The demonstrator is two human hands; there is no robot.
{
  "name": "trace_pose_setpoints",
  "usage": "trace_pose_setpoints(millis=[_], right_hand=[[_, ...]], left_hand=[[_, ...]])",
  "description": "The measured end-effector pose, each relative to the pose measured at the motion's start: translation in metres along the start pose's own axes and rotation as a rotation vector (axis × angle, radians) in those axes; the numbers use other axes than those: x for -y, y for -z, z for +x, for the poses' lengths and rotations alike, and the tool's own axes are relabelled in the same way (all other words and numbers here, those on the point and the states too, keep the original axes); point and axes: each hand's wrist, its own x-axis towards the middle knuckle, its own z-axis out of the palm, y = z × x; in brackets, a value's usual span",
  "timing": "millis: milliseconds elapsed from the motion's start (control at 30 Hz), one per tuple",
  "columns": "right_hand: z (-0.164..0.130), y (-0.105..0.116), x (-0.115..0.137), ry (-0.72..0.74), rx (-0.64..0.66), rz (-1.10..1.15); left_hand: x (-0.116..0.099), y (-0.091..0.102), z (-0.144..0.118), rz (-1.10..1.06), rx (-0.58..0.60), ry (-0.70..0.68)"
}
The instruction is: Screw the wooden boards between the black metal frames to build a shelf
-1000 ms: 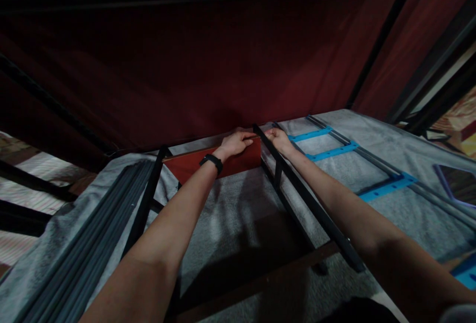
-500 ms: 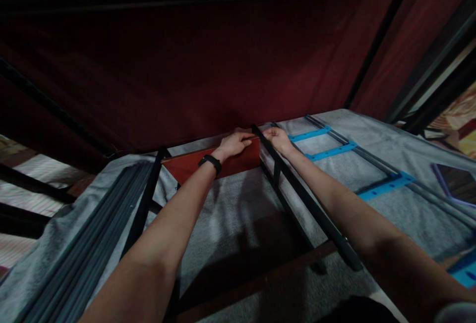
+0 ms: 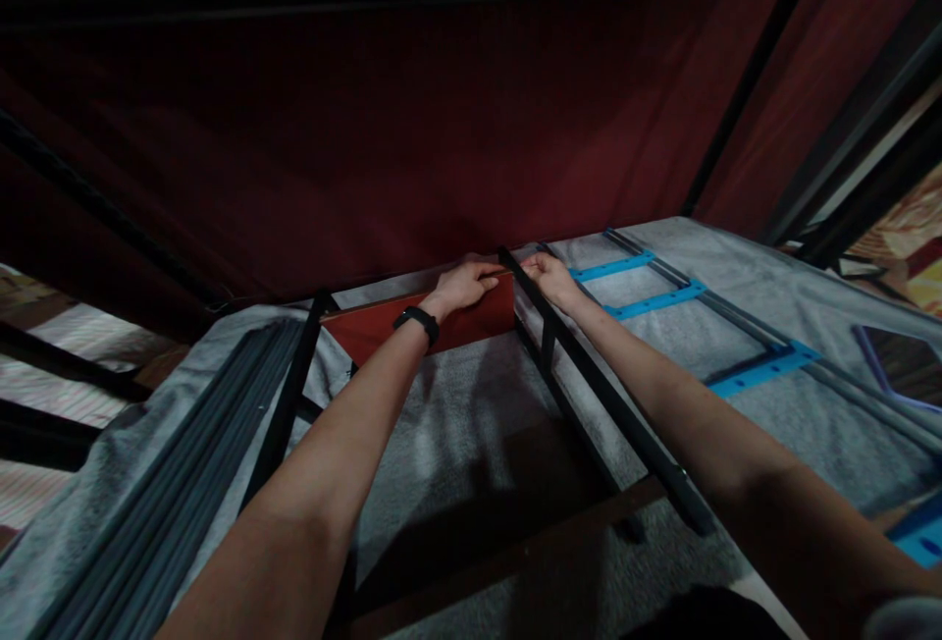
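The left hand [image 3: 463, 287] grips the top edge of the upright red panel [image 3: 434, 328] at the far end of the grey-covered surface [image 3: 456, 424], fingers curled over it, while the right hand [image 3: 549, 275] closes on the adjoining black metal bar [image 3: 596, 395].

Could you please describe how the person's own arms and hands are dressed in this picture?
Both forearms are bare, with no sleeves and no gloves in view. The left hand has a black wristband, perhaps a watch or fitness band, on its wrist. The right hand wears nothing visible; no rings can be made out in the dim light.
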Motion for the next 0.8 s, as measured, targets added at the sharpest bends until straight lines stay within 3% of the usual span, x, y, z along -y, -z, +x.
trace_pose_setpoints(millis=[167, 467, 633, 800], right_hand=[[0.001, 0.000, -0.001, 0.110, 0.006, -0.201], [0.004, -0.001, -0.006, 0.052, 0.020, -0.085], [0.007, -0.001, -0.001, 0.057, 0.030, -0.189], [0.003, 0.001, 0.005, 0.020, 0.065, -0.157]], left_hand=[[0.000, 0.000, 0.001, -0.006, 0.006, 0.002], [0.000, 0.000, 0.001, 0.023, 0.010, -0.014], [0.000, 0.000, 0.001, 0.024, 0.003, -0.007], [0.002, 0.000, 0.002, 0.035, 0.011, -0.007]])
